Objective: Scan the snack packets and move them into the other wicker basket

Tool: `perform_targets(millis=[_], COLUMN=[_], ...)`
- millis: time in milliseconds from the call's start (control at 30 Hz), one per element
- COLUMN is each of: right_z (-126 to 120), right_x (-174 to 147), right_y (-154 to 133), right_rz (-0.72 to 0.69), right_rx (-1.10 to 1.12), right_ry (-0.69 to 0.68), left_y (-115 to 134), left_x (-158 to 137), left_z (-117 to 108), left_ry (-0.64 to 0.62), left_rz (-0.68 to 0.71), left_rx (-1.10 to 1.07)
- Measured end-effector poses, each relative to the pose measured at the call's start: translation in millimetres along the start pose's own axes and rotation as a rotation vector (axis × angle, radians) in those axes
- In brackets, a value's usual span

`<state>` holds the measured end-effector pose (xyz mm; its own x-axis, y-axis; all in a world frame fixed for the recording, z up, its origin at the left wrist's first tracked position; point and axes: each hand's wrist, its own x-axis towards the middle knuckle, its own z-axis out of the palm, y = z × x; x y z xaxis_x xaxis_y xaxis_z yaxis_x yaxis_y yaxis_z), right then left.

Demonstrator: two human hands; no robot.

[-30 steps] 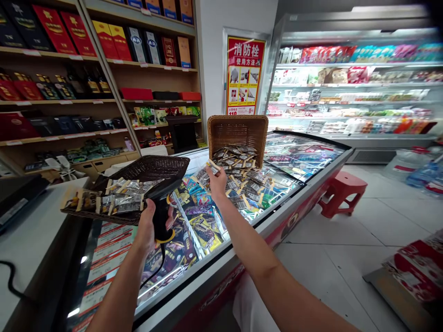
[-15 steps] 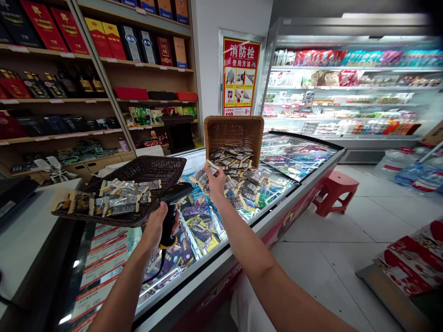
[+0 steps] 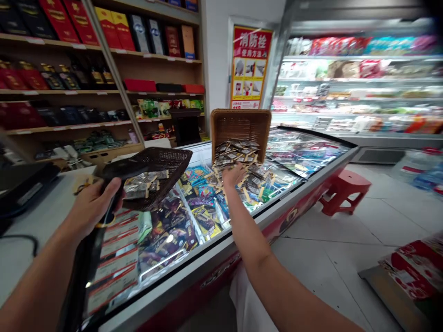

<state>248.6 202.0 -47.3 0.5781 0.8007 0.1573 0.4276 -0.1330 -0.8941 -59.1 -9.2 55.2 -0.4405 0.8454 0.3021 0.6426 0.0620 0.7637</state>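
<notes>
My left hand [image 3: 95, 200] is closed around a black barcode scanner [image 3: 113, 205], held in front of the dark woven basket [image 3: 173, 161]. Several small clear packets [image 3: 141, 184] with tan ends lie in that basket, partly covered by the scanner. At the mouth of a tipped brown wicker basket [image 3: 241, 121], my right hand [image 3: 233, 175] is on a heap of similar packets [image 3: 238, 151]. Its fingers are blurred, so whether they grip a packet cannot be made out. The heap spills from the wicker basket onto the freezer's glass top.
Under both baskets runs a chest freezer [image 3: 214, 256] with a glass top and packaged goods inside. A counter [image 3: 31, 258] with a black device [image 3: 29, 186] is at the left. A red stool [image 3: 346, 189] and large water bottles [image 3: 411, 168] stand on the floor at right.
My left hand has swung the scanner left, across the dark basket. My right hand, which held a packet, has moved right onto the heap. The view has shifted slightly.
</notes>
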Motion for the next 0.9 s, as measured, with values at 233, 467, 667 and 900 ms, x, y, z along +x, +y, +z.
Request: perform_targets(millis=[233,467,667,900], right_z=[-0.5,-8.7,-5.0,36.8], right_x=[-10.9,-20.9,-26.1,-70.5], right_y=[5.7,-3.2,-3.3,-49.2], right_rz=[-0.063,-0.087,-0.204,-0.782], right_rx=[-0.042,0.0,0.082,0.167], right_ry=[0.031,0.019,0.056,-0.347], left_y=[-7.7,30.9,24.7,-17.7], left_x=[-0.5,-21.5,-10.6,-13.9], left_z=[-46.2,-40.0,28.8,32.4], left_ry=[0.092,0.042,-0.072,-0.257], left_rz=[0.228,0.407,0.32,0.124], left_rx=[0.593,0.929,-0.066,-0.801])
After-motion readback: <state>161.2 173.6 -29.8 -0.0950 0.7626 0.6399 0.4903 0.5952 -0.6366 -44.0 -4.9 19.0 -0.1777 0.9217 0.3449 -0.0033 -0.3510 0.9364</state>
